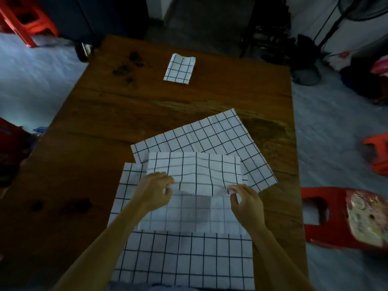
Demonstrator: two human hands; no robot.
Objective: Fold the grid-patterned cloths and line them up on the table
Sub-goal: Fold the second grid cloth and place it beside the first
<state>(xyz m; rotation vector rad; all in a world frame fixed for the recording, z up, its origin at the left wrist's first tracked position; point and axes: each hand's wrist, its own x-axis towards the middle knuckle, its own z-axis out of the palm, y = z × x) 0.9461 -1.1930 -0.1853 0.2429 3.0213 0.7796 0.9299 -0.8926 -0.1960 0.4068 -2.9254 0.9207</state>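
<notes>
Grid-patterned cloth being folded (194,175): white with black lines, lying near the front middle of the wooden table (105,114); its near edge is lifted and doubled over toward the far side, so the raised flap sags a little between the two hands.
Left hand (155,191): fingers and thumb curled, pinching the left end of the lifted edge.
Right hand (244,201): thumb and forefinger pinching the right end of the same edge, the other fingers loosely curled beside them.
Cloth underneath (184,259): a larger grid-patterned cloth spread flat under the one in hand, reaching to the table's near edge.
Angled cloth (212,137): another grid-patterned cloth lying flat and skewed, just beyond the hands; its near part is covered by the lifted flap, its right corner points toward the table's right side.
Folded cloth (180,69): a small folded rectangle of the same pattern, well apart from the others, near the far end of the table.
Table surface: dark stains at the far left and near left.
Surroundings: a red plastic stool (344,219) on its side on the floor right of the table; another red stool (378,152) beyond it; a third (23,17) at the far left.
</notes>
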